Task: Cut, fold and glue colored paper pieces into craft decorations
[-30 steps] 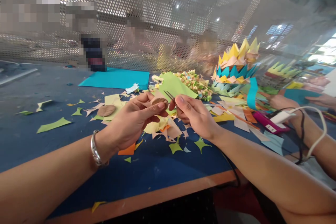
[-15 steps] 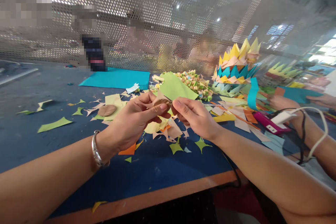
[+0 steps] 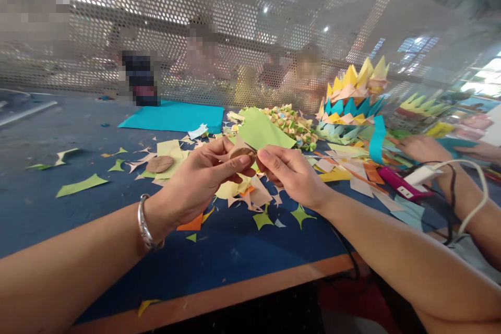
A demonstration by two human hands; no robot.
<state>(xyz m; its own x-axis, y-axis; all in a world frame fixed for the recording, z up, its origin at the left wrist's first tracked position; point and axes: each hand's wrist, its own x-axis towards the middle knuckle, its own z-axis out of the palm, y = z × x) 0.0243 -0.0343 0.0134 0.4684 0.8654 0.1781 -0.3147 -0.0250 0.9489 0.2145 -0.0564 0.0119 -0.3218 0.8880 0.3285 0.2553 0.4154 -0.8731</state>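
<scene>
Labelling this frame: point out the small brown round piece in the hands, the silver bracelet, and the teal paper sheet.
small brown round piece (image 3: pixel 239 153), head view, its top face.
silver bracelet (image 3: pixel 144 224), head view, band on the left wrist.
teal paper sheet (image 3: pixel 172 116), head view, its middle.

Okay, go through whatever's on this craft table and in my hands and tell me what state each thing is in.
left hand: pinching the small brown disc
right hand: closed, fingertips at the disc
scissors: cannot tell, hidden by the right hand
second brown disc: lying flat on the table
teal sheet: flat, uncut
paper crown: assembled, upright
paper scraps: scattered loose
</scene>
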